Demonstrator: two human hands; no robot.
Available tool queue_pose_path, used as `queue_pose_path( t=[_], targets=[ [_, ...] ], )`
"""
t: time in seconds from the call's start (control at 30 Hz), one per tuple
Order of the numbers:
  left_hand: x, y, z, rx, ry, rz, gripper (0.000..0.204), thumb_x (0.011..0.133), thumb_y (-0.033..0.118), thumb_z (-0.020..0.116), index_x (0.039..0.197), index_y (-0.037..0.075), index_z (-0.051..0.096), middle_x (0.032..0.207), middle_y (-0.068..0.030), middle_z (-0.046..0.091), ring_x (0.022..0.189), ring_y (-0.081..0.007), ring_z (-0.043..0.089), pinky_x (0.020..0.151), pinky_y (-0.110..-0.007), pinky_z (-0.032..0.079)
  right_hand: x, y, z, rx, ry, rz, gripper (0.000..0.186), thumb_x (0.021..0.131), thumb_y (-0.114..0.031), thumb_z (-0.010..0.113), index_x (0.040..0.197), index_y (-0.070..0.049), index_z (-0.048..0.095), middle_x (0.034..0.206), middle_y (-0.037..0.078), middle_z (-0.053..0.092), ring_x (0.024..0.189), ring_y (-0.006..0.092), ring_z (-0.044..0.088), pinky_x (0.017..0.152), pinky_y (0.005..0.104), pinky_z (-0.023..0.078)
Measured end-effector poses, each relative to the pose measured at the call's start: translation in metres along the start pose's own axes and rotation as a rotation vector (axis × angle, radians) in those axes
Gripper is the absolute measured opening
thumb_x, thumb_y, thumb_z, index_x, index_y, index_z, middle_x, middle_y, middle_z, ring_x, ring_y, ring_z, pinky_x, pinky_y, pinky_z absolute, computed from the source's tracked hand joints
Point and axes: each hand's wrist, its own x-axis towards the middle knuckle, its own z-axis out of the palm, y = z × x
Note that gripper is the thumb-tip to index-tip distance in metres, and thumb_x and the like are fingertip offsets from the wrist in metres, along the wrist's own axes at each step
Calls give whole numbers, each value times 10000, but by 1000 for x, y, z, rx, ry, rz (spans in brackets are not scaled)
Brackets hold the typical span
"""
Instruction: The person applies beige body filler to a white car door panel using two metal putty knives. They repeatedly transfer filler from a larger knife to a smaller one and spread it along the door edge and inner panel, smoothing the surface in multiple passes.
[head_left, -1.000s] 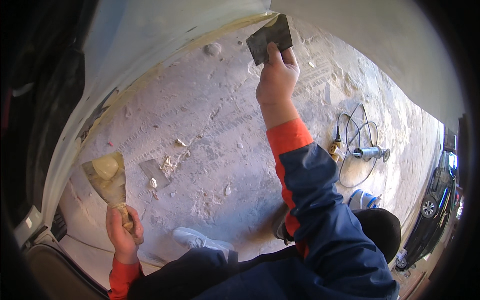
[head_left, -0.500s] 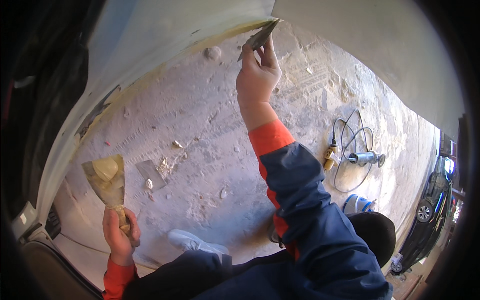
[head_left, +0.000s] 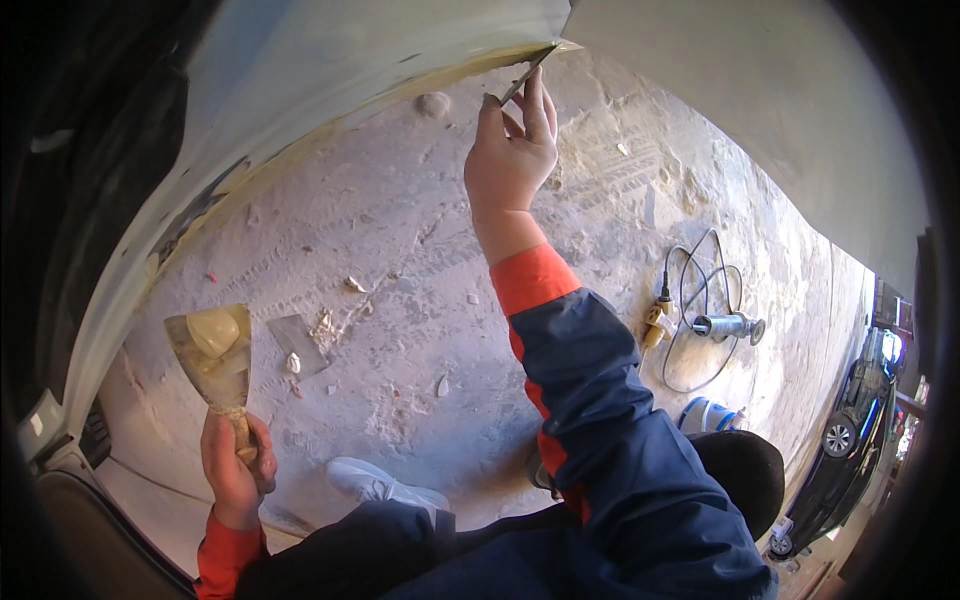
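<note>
My left hand (head_left: 236, 463) is wrapped round the handle of a wide putty knife (head_left: 222, 372), low on the left. A smooth lump of cream-coloured filler (head_left: 213, 332) rests on its blade. My right hand (head_left: 512, 150) reaches far up and pinches a thin, flat, dark spreader (head_left: 524, 78). The spreader is seen nearly edge-on, and its tip touches or nearly touches the lower edge of the pale car body panel (head_left: 330, 70), where yellowish filler (head_left: 440, 76) runs along the edge.
An open car door (head_left: 760, 110) spans the upper right. On the dusty floor lie a grey sheet (head_left: 300, 340), an angle grinder (head_left: 728, 326) with coiled cable, and a yellowish socket block (head_left: 657, 326). A blue-white tub (head_left: 708, 416) stands near my right arm; a dark car (head_left: 850, 430) is beyond.
The spreader in my right hand has turned from showing its flat face to nearly edge-on, still at the panel edge. My left hand keeps its hold. The view has shifted slightly.
</note>
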Motion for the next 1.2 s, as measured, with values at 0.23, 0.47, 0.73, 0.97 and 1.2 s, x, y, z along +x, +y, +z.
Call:
queue_pose_path(
  t=[0.23,0.47,0.73,0.97,1.2],
  targets=[
    [1,1,8,1,33,14,428,1047,449,339,875,72,452,594,-27,444,355,-90,366,324,-223,290,-3,1,1,-80,5,-69,587,825,14,626,1400,-48,528,1324,136,547,1103,219,598,868,295,535],
    [1,2,10,11,32,12,423,1049,445,335,885,72,447,600,-30,449,361,-89,374,325,-221,297,-5,-2,3,-130,-5,-141,562,822,-17,634,1377,-33,546,1320,158,533,1124,268,587,905,326,519],
    [4,0,4,-8,-14,-1,403,1034,437,344,954,54,444,676,-70,511,384,-111,428,333,-230,325,-12,-5,5,-149,-26,-185,554,812,-22,634,1360,-19,556,1307,155,532,1133,285,571,933,346,502],
    [3,0,6,-10,-26,12,385,1052,424,336,946,67,434,670,-50,480,382,-96,394,340,-232,320,-19,-6,7,-149,-32,-220,567,799,-21,643,1359,-16,554,1302,153,532,1148,291,555,954,352,484],
    [4,-1,5,-14,-32,31,386,1050,433,339,956,71,435,670,-49,479,374,-96,387,334,-228,311,-29,-10,11,-155,-55,-217,579,784,-30,661,1353,-21,558,1310,159,526,1169,308,541,975,371,469]
  ],
)
